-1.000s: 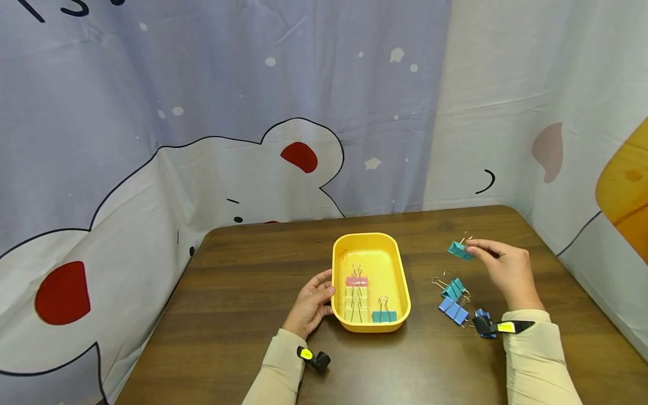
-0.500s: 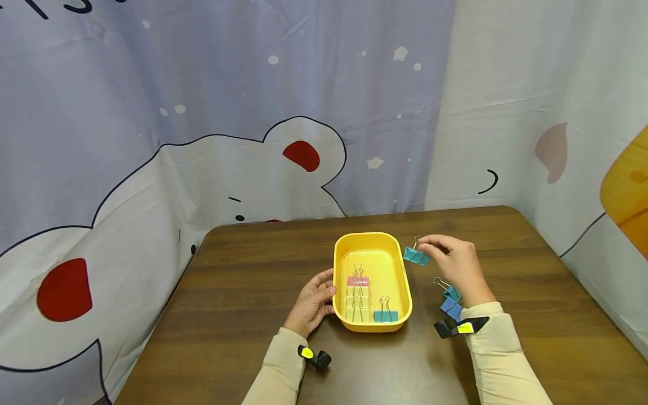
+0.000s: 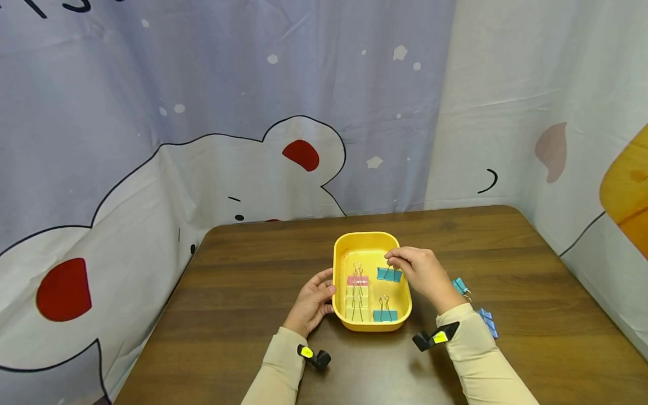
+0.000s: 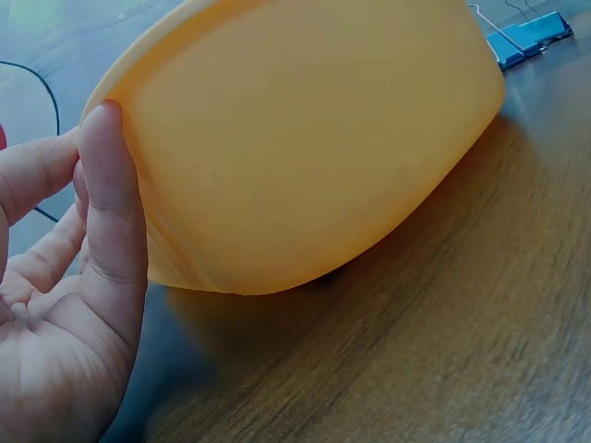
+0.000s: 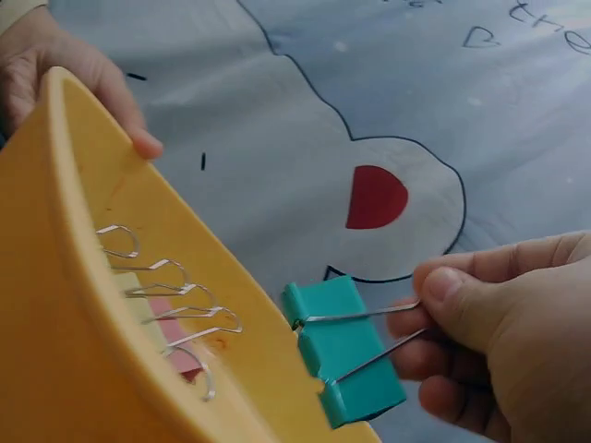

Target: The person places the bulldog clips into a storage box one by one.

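Observation:
My left hand [image 3: 314, 304] grips the left wall of a yellow plastic tray [image 3: 372, 327], thumb over the rim. In the left wrist view, its thumb lies against the outside of the tray [image 4: 305, 138]. My right hand [image 3: 424, 275] pinches a teal binder clip [image 5: 346, 351] by its wire handles, the clip hanging over the tray's right half. Inside, pale yellow binder clips [image 3: 356, 306] stand in a column on the left, with a pink binder clip [image 3: 358, 280] behind them. Another teal binder clip [image 3: 385, 316] sits at the front right of the tray.
On the brown wooden table [image 3: 243, 292], right of the tray, lie a loose teal clip [image 3: 459, 285] and a blue clip [image 3: 488, 323], partly covered by the right forearm. A printed curtain [image 3: 228, 180] hangs behind the table.
My right hand has carried the teal binder clip leftward from above the loose clips to over the tray. The left hand and tray have stayed in place.

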Tool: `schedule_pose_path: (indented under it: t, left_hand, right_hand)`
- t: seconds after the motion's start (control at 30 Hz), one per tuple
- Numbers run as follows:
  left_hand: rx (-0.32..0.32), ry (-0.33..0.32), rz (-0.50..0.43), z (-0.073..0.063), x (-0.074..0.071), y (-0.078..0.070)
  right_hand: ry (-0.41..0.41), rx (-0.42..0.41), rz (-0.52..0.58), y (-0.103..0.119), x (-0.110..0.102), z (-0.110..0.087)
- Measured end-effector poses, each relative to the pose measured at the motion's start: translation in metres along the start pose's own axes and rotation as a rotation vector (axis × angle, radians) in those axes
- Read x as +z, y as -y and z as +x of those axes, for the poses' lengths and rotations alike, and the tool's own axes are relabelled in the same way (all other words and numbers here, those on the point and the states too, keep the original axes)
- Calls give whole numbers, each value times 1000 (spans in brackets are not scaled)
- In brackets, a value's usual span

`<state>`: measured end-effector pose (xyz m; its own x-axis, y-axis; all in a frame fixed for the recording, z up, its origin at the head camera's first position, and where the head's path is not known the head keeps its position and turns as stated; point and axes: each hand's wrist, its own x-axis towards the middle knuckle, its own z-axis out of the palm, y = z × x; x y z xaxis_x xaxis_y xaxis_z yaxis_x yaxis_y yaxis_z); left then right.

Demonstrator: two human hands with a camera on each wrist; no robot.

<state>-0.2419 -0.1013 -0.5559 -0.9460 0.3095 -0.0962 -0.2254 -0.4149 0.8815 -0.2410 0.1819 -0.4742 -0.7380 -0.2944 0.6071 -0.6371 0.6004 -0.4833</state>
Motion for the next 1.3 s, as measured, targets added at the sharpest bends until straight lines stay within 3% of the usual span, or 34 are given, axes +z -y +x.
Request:
schedule_pose_path:
  t: [0.23, 0.4, 0.57, 0.8, 1.3]
  left_hand:
    - [4, 3, 2, 1, 0, 0]
    - [1, 4, -9, 0, 0, 1]
    - [6, 5, -24, 0, 2, 0]
    - [1, 1, -17, -1, 2, -1]
    - [-2, 14, -7, -1, 0, -1]
  right_hand:
    - [203, 95, -51, 4, 11, 0]
    - [314, 95, -135, 7, 19, -1]
    - [344, 77, -160, 9, 21, -1]
    - [410, 138, -121, 13, 22, -1]
    - [484, 155, -145, 11, 28, -4]
